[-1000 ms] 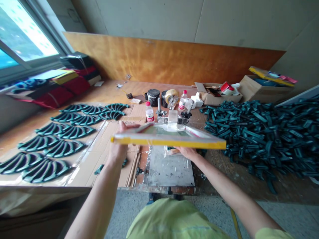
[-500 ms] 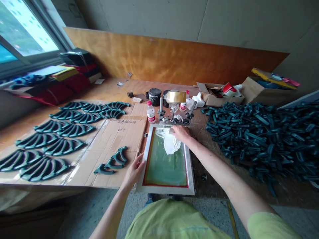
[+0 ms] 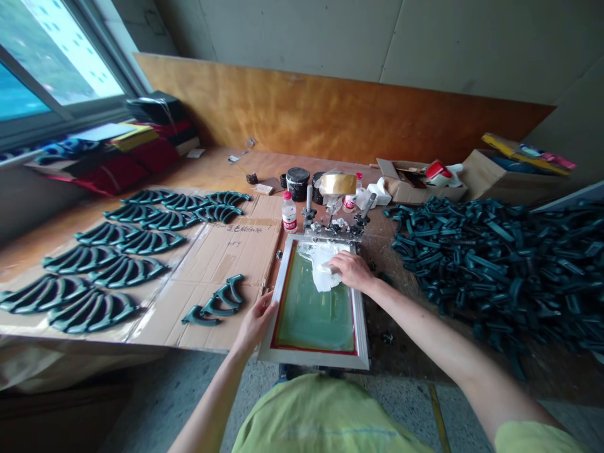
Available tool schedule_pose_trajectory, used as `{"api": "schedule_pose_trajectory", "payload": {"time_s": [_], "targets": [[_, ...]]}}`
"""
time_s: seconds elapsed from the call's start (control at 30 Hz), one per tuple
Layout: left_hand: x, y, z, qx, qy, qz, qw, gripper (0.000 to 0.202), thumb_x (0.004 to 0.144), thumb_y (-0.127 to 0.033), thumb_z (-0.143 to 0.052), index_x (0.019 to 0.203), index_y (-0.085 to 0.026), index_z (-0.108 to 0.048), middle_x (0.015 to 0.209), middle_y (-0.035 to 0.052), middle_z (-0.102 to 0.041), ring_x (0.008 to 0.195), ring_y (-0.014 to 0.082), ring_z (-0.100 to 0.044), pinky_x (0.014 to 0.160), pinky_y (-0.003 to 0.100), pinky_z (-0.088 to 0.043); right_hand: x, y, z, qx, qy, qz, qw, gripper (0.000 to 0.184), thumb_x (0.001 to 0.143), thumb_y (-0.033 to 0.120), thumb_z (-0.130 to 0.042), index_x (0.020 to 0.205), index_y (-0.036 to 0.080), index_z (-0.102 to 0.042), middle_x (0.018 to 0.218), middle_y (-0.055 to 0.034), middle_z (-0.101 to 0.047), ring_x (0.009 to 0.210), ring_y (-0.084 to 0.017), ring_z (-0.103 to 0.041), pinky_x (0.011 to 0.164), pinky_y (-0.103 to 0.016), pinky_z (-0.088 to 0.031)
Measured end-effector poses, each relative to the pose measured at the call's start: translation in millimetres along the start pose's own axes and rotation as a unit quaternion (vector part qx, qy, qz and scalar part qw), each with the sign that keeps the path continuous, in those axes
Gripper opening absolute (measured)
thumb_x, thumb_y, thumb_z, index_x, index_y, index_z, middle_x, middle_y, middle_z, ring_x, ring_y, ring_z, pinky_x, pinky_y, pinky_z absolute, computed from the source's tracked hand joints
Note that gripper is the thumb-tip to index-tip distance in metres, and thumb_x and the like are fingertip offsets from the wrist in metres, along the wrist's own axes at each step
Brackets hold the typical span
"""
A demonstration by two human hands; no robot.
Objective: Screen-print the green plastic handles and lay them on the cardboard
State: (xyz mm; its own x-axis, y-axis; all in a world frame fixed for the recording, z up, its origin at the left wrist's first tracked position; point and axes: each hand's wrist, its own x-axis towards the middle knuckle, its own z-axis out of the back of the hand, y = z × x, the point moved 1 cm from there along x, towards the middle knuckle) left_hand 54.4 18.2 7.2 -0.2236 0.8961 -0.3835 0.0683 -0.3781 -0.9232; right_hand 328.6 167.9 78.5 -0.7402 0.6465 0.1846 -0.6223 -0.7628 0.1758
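Two hands are in view, and the scene is read from the left: dark green curved pieces (image 3: 214, 303) lie on a cardboard sheet (image 3: 221, 255), and the edge of the frame is steadied by the open left hand (image 3: 255, 324). The green mesh of an aluminium screen frame (image 3: 314, 314), lying flat, is being wiped: a white cloth (image 3: 321, 267) is pressed down under the right hand (image 3: 353, 272), its fingers closed narrowly over it. The lower mesh seems to call for the cloth next. A heap of green pieces (image 3: 491, 264) is piled at right.
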Motion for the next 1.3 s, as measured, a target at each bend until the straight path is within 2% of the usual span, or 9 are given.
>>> {"api": "schedule_pose_trajectory", "payload": {"time_s": [0.23, 0.4, 0.53, 0.67, 0.77, 0.9, 1.03, 1.2, 1.3], "targets": [[-9, -16, -1.7, -0.026, 0.008, 0.02, 0.999, 0.076, 0.069, -0.057, -0.074, 0.13, -0.015, -0.055, 0.079, 0.0028, -0.072, 0.064, 0.0183, -0.066, 0.056, 0.025, -0.051, -18, 7, -4, 0.061, -0.007, 0.038, 0.997, 0.02, 0.085, 0.007, -0.056, 0.096, 0.019, -0.068, 0.093, -0.0062, -0.067, 0.091, -0.02, -0.059, 0.08, -0.03, -0.047], [-18, -45, 3.8, -0.032, 0.038, 0.033, 0.998, 0.088, 0.067, -0.056, -0.076, 0.141, -0.018, -0.046, 0.078, 0.0029, -0.072, 0.069, 0.0216, -0.068, 0.057, 0.027, -0.052, 45, -19, 21, 0.138, -0.062, -0.087, 0.985, 0.052, 0.08, 0.017, -0.072, 0.129, 0.026, -0.058, 0.117, -0.0038, -0.066, 0.1, -0.018, -0.062, 0.089, -0.03, -0.047], [-24, -89, 8.6, -0.024, 0.031, -0.003, 0.999, 0.07, 0.071, -0.061, -0.071, 0.125, -0.017, -0.062, 0.089, 0.0057, -0.073, 0.077, 0.0218, -0.068, 0.061, 0.026, -0.052, 72, -45, 37, 0.074, -0.074, -0.19, 0.976, 0.063, 0.08, 0.026, -0.074, 0.138, 0.028, -0.051, 0.116, -0.0059, -0.065, 0.099, -0.022, -0.062, 0.087, -0.032, -0.047], [-14, -138, 0.4, -0.069, 0.021, -0.102, 0.992, 0.06, 0.077, -0.069, -0.057, 0.107, -0.018, -0.07, 0.094, 0.0074, -0.073, 0.076, 0.0211, -0.068, 0.061, 0.028, -0.053, 38, -84, 41, 0.057, -0.176, -0.287, 0.94, 0.041, 0.089, 0.035, -0.059, 0.128, 0.023, -0.058, 0.104, -0.0068, -0.068, 0.092, -0.023, -0.063, 0.081, -0.033, -0.048], [3, -175, -13.5, -0.113, 0.011, -0.196, 0.974, 0.051, 0.079, -0.063, -0.059, 0.1, -0.019, -0.069, 0.092, 0.0068, -0.072, 0.078, 0.0193, -0.067, 0.06, 0.026, -0.053, -5, -95, 15, 0.099, -0.172, -0.352, 0.915, 0.024, 0.091, 0.033, -0.052, 0.107, 0.019, -0.064, 0.085, -0.0059, -0.069, 0.079, -0.022, -0.063, 0.073, -0.032, -0.047], [23, -209, -28.4, -0.141, 0.0, -0.227, 0.964, 0.047, 0.081, -0.062, -0.057, 0.083, -0.016, -0.065, 0.078, 0.0061, -0.069, 0.07, 0.0144, -0.064, 0.054, 0.02, -0.049, -41, -65, -36, 0.13, -0.086, -0.251, 0.955, 0.03, 0.086, 0.036, -0.063, 0.112, 0.02, -0.061, 0.095, -0.0063, -0.068, 0.088, -0.022, -0.062, 0.079, -0.034, -0.047], [20, -182, -40.1, -0.19, -0.034, -0.206, 0.959, 0.043, 0.082, -0.058, -0.06, 0.105, -0.022, -0.061, 0.082, 0.0022, -0.069, 0.067, 0.0111, -0.064, 0.054, 0.018, -0.048, -44, -27, -50, 0.07, -0.016, -0.151, 0.986, 0.027, 0.083, 0.027, -0.07, 0.109, 0.024, -0.064, 0.104, -0.0057, -0.063, 0.102, -0.022, -0.056, 0.09, -0.036, -0.043], [-18, -76, -79.2, -0.119, 0.136, 0.112, 0.977, 0.054, 0.079, -0.058, -0.065, 0.11, -0.014, -0.062, 0.092, 0.0121, -0.073, 0.076, 0.0204, -0.07, 0.054, 0.026, -0.054, -40, 40, -23, 0.016, -0.066, -0.109, 0.992, 0.007, 0.09, 0.024, -0.062, 0.092, 0.019, -0.066, 0.09, -0.0066, -0.059, 0.093, -0.022, -0.052, 0.085, -0.035, -0.044], [-40, -33, -89.3, -0.197, 0.115, 0.171, 0.959, 0.042, 0.084, -0.054, -0.062, 0.098, -0.015, -0.063, 0.083, 0.0091, -0.073, 0.079, 0.0216, -0.072, 0.055, 0.026, -0.055, -44, 87, -22, 0.031, -0.08, 0.015, 0.996, 0.013, 0.094, 0.026, -0.055, 0.096, 0.022, -0.067, 0.089, -0.0061, -0.06, 0.09, -0.021, -0.053, 0.084, -0.035, -0.044]]}}
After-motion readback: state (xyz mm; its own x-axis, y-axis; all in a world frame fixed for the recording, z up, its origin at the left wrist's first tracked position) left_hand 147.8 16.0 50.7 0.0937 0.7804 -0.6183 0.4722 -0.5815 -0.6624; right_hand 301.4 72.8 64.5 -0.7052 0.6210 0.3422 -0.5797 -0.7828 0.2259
